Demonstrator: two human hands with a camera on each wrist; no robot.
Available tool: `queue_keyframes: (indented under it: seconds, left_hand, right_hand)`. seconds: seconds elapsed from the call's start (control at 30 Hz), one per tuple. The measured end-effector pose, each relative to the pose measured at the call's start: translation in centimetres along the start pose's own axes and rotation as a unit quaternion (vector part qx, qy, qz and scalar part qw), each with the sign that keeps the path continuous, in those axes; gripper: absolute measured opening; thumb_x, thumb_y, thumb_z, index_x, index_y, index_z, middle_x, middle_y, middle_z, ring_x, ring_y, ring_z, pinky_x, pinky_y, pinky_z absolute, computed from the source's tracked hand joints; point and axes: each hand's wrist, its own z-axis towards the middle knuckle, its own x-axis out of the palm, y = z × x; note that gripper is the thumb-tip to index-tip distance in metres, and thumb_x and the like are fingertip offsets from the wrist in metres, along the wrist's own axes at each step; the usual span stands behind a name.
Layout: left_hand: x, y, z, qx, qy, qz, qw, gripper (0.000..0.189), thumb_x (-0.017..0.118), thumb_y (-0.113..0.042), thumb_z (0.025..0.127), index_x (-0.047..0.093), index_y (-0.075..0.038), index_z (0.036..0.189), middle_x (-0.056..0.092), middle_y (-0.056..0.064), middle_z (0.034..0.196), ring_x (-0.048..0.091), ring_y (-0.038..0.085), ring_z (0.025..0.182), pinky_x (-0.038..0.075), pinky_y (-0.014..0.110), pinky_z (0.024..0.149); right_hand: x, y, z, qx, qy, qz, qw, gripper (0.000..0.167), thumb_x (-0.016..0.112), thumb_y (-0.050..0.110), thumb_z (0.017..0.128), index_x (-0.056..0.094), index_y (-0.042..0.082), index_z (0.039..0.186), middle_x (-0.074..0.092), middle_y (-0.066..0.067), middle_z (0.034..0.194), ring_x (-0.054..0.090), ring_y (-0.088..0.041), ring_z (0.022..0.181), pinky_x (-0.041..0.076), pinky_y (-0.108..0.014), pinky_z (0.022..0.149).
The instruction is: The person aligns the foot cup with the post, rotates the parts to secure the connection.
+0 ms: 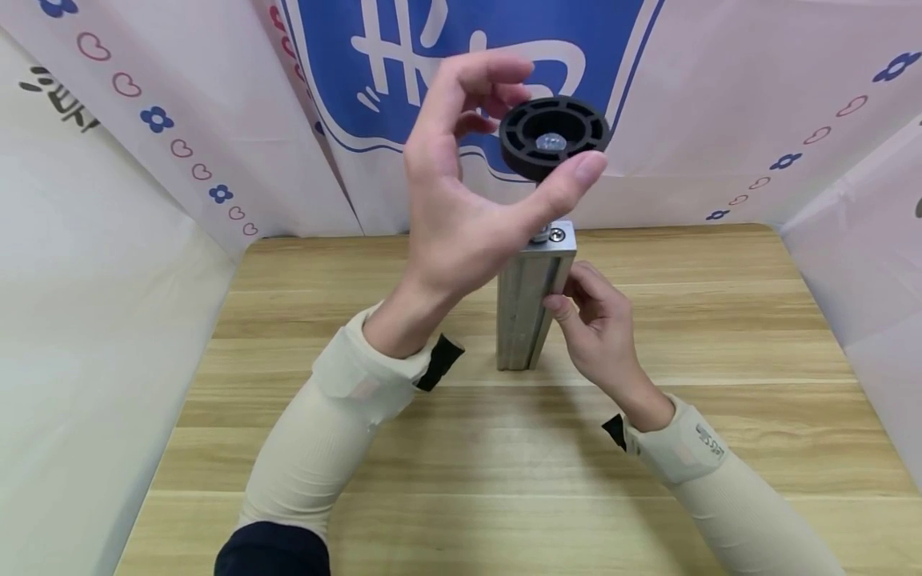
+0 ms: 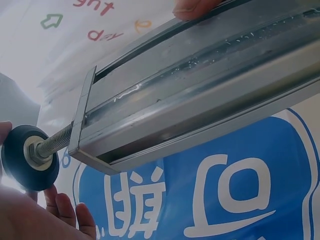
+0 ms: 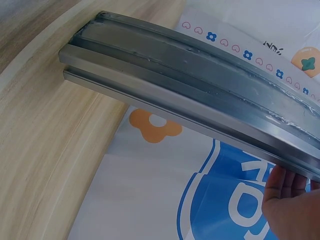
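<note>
An aluminium profile [image 1: 529,308] stands upright on the wooden table, with a metal end plate [image 1: 551,238] on top. From that plate rises a threaded rod [image 2: 56,140] carrying a round black leveling foot [image 1: 520,152], its ribbed underside facing up. My left hand [image 1: 461,208] holds the foot by its rim, thumb on the near side and fingers round the far side. Lower down, my right hand [image 1: 601,336] grips the profile's right side, the thumb on its edge and the other fingers partly hidden. In the right wrist view, the profile's [image 3: 165,75] lower end meets the tabletop.
The wooden table [image 1: 468,496] extends around the profile. Behind it hangs a white printed sheet with a blue sign [image 1: 468,88], and more white sheets [image 1: 86,264] enclose the sides. Both forearms wear pale sleeves with wrist bands [image 1: 370,372].
</note>
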Motion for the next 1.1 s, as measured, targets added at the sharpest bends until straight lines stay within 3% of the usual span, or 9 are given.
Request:
queue_keyframes:
  seconds: [0.2, 0.5, 0.7, 0.87, 1.1]
  left_hand:
    - [-0.2, 0.3, -0.2, -0.001, -0.007, -0.016, 0.9998, 0.053, 0.081, -0.017, 0.077, 0.06, 0.011, 0.117, 0.069, 0.021, 0.112, 0.06, 0.011, 0.101, 0.045, 0.027, 0.09]
    - [-0.3, 1.0, -0.2, 0.024, 0.035, -0.045, 0.9981, 0.046, 0.062, -0.018, 0.088, 0.056, 0.014, 0.12, 0.069, 0.029, 0.12, 0.066, 0.018, 0.108, 0.045, 0.028, 0.092]
    - [-0.3, 1.1, -0.2, 0.022, 0.05, -0.067, 0.9962, 0.045, 0.055, -0.017, 0.091, 0.055, 0.017, 0.122, 0.068, 0.032, 0.125, 0.067, 0.022, 0.115, 0.048, 0.031, 0.097]
    - [-0.2, 0.8, -0.5, 0.013, 0.036, -0.055, 0.9977, 0.049, 0.06, -0.019, 0.089, 0.057, 0.015, 0.123, 0.067, 0.03, 0.128, 0.062, 0.018, 0.117, 0.047, 0.03, 0.098]
    - [0.1, 0.2, -0.2, -0.003, 0.004, -0.007, 1.0, 0.059, 0.08, -0.018, 0.077, 0.059, 0.011, 0.123, 0.066, 0.02, 0.12, 0.055, 0.006, 0.107, 0.046, 0.026, 0.093]
  right_hand:
    - [0.0, -0.1, -0.1, 0.001, -0.001, 0.001, 1.0, 0.065, 0.069, 0.038, 0.097, 0.061, -0.022, 0.123, 0.068, 0.01, 0.111, 0.061, -0.009, 0.094, 0.054, -0.02, 0.083]
    - [0.0, -0.2, -0.1, 0.007, -0.004, -0.007, 0.9999, 0.067, 0.068, 0.04, 0.096, 0.061, -0.021, 0.123, 0.069, 0.011, 0.111, 0.061, -0.009, 0.094, 0.055, -0.02, 0.083]
    - [0.0, -0.1, -0.1, 0.008, -0.005, -0.011, 0.9999, 0.069, 0.067, 0.042, 0.097, 0.061, -0.022, 0.124, 0.069, 0.012, 0.111, 0.062, -0.008, 0.094, 0.055, -0.02, 0.084]
    - [0.0, -0.1, -0.1, 0.005, -0.004, -0.011, 0.9999, 0.068, 0.068, 0.04, 0.097, 0.061, -0.021, 0.124, 0.069, 0.011, 0.112, 0.062, -0.008, 0.095, 0.055, -0.02, 0.084]
    - [0.0, -0.1, -0.1, 0.001, -0.001, -0.005, 1.0, 0.065, 0.068, 0.038, 0.097, 0.061, -0.021, 0.123, 0.069, 0.009, 0.111, 0.061, -0.009, 0.094, 0.054, -0.02, 0.083]
